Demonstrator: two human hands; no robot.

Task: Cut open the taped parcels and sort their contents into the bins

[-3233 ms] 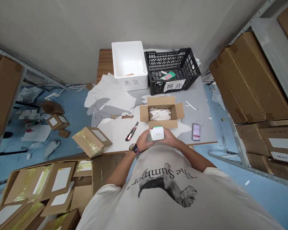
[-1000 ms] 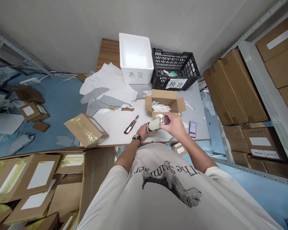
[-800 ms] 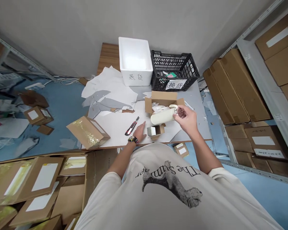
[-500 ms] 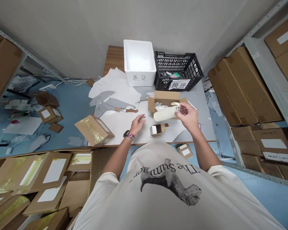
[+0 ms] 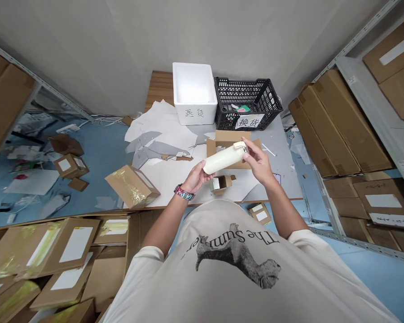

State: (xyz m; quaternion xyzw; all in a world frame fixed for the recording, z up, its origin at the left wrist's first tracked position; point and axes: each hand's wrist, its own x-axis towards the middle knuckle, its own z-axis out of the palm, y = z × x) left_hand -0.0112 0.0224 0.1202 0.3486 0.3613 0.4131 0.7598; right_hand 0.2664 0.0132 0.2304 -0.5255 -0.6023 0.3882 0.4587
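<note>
A cream-coloured bottle (image 5: pixel 224 159) is held tilted above the table, its capped end up to the right. My right hand (image 5: pixel 257 162) grips it around the cap. Fingers of my left hand (image 5: pixel 195 177) are closed on its bottom end. Behind and partly hidden by the bottle stands an open cardboard box (image 5: pixel 234 135) with its flaps spread. Below the bottle, near the table's front edge, lies a small open carton (image 5: pixel 222 184).
A white foam box (image 5: pixel 195 117) and a black plastic crate (image 5: pixel 229 121) with a paper sign stand at the back. A taped carton (image 5: pixel 133 186) sits at the table's left edge. Torn paper (image 5: pixel 160 117) covers part of the table (image 5: pixel 160 89). Shelves of boxes (image 5: pixel 352 125) line the right.
My left hand has come up and right to take the bottle's bottom end. The bottle has shifted left and tilts more, its capped end higher. My right hand still holds it.
</note>
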